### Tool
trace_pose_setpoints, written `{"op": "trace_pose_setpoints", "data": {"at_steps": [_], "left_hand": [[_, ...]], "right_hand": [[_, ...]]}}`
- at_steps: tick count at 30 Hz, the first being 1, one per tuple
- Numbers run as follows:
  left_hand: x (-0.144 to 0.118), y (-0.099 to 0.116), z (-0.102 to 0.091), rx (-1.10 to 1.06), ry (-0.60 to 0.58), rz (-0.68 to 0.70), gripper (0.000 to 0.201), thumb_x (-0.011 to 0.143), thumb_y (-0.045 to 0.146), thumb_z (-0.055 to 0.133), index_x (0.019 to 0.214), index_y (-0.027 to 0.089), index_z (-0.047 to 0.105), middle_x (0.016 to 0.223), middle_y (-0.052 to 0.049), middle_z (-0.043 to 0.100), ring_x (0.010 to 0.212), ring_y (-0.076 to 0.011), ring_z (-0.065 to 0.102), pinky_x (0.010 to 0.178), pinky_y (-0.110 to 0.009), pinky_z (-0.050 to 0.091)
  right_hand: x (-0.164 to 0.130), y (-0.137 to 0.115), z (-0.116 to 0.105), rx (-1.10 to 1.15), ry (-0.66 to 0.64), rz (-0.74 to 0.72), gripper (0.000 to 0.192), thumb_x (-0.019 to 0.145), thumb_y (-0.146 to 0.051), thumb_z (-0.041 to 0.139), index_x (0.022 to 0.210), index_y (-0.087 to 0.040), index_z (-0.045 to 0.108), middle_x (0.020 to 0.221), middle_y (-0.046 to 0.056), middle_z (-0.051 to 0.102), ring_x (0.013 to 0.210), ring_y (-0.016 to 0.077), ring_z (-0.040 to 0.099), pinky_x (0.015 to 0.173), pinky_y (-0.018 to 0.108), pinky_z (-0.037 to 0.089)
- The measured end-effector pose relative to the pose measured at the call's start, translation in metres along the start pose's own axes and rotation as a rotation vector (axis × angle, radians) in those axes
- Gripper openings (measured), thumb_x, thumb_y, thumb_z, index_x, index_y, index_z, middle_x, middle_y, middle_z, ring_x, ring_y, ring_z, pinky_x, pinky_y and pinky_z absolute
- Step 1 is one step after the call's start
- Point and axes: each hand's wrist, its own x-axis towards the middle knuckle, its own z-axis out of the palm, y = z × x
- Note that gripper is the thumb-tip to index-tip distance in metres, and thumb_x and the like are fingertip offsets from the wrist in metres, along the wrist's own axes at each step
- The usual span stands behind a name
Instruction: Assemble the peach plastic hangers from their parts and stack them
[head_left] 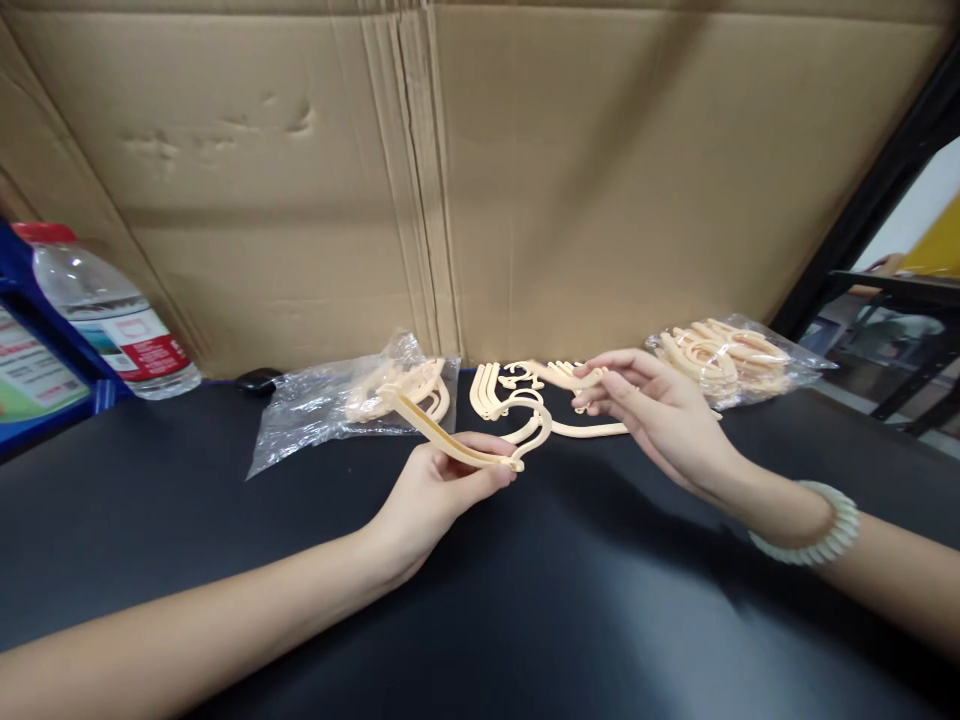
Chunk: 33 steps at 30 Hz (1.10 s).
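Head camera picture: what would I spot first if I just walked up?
Two bare arms meet in the middle over a black table. The left hand pinches a thin cream plastic strip, and the right hand holds another cream piece just beyond it. Behind them lie clear bags of the same pieces, a tall cardboard wall, and a water bottle at far left.

I can't see all of the water bottle [112, 315]; the blue box [30, 340] covers its near side, and that box runs off the left edge. The pieces inside the crinkly bag [337, 405] look blurry. My right hand [660, 415] hides part of the piece it holds.
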Motion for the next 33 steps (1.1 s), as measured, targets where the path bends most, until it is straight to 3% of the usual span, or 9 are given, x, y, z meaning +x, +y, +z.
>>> {"op": "trace_pose_setpoints", "data": {"at_steps": [3,7,10,12,14,19,22,27,33], "left_hand": [[0.0,0.0,0.0,0.007,-0.019,0.027,0.016,0.07,0.02,0.082,0.082,0.017,0.072,0.08,0.0,0.071,0.079,-0.0114,0.063,0.08,-0.023,0.047],[0.001,0.0,0.001,0.014,-0.055,0.06,0.014,0.07,0.019,0.081,0.079,0.018,0.07,0.082,0.001,0.068,0.079,-0.0121,0.063,0.08,-0.024,0.048],[0.002,0.001,0.002,0.038,-0.083,0.082,0.015,0.07,0.019,0.081,0.078,0.018,0.068,0.081,0.001,0.067,0.078,-0.012,0.062,0.078,-0.024,0.048],[0.001,0.003,0.001,0.093,-0.09,0.09,0.014,0.071,0.02,0.08,0.079,0.017,0.069,0.083,0.0,0.068,0.079,-0.0124,0.062,0.078,-0.024,0.048],[0.001,0.004,0.001,0.146,-0.103,0.088,0.014,0.072,0.022,0.08,0.08,0.017,0.07,0.086,-0.002,0.069,0.08,-0.0134,0.062,0.076,-0.023,0.048],[0.0,0.007,0.001,0.2,-0.138,0.067,0.014,0.072,0.025,0.079,0.08,0.016,0.072,0.084,-0.003,0.07,0.072,-0.0129,0.061,0.066,-0.021,0.047],[0.0,0.007,0.002,0.226,-0.145,0.065,0.013,0.071,0.025,0.079,0.078,0.017,0.073,0.083,-0.004,0.071,0.073,-0.015,0.064,0.068,-0.024,0.049],[0.0,0.007,0.003,0.295,-0.123,0.083,0.013,0.067,0.025,0.081,0.077,0.019,0.075,0.079,-0.003,0.074,0.074,-0.0182,0.067,0.071,-0.028,0.051],[-0.003,0.009,0.005,0.227,-0.131,0.039,0.01,0.068,0.024,0.08,0.073,0.019,0.073,0.076,-0.002,0.073,0.073,-0.0172,0.065,0.072,-0.028,0.05]], "right_hand": [[-0.014,-0.002,0.013,0.192,-0.023,0.162,0.019,0.085,-0.037,0.066,0.091,-0.021,0.072,0.107,0.006,0.068,0.09,0.0172,0.066,0.086,0.035,0.051],[-0.024,0.003,0.021,0.23,0.025,0.273,0.016,0.074,-0.028,0.076,0.089,-0.021,0.072,0.097,0.003,0.067,0.083,0.0135,0.062,0.086,0.032,0.049],[-0.028,0.007,0.022,0.267,0.069,0.342,0.046,0.064,-0.017,0.082,0.106,-0.029,0.067,0.099,-0.001,0.062,0.08,0.0118,0.061,0.085,0.033,0.049],[-0.029,0.011,0.023,0.313,0.013,0.384,0.056,0.063,-0.017,0.082,0.115,-0.029,0.063,0.097,0.0,0.062,0.082,0.0128,0.062,0.089,0.035,0.049],[-0.03,0.014,0.025,0.342,-0.093,0.413,0.048,0.064,-0.02,0.082,0.109,-0.024,0.066,0.091,0.001,0.063,0.086,0.0148,0.062,0.093,0.037,0.047],[-0.033,0.015,0.031,0.235,-0.178,0.356,0.02,0.07,-0.024,0.078,0.086,-0.02,0.067,0.086,0.001,0.064,0.086,0.0146,0.061,0.088,0.033,0.049],[-0.034,0.014,0.032,0.152,-0.195,0.29,0.018,0.072,-0.026,0.076,0.086,-0.02,0.067,0.087,0.002,0.066,0.084,0.0152,0.062,0.082,0.032,0.051],[-0.033,0.012,0.032,0.082,-0.303,0.234,0.016,0.076,-0.023,0.073,0.09,-0.02,0.066,0.089,0.001,0.068,0.085,0.0154,0.066,0.087,0.035,0.053],[-0.031,0.012,0.031,0.108,-0.354,0.229,0.02,0.078,-0.022,0.071,0.097,-0.02,0.065,0.09,0.002,0.071,0.089,0.0164,0.068,0.089,0.036,0.054]]}}
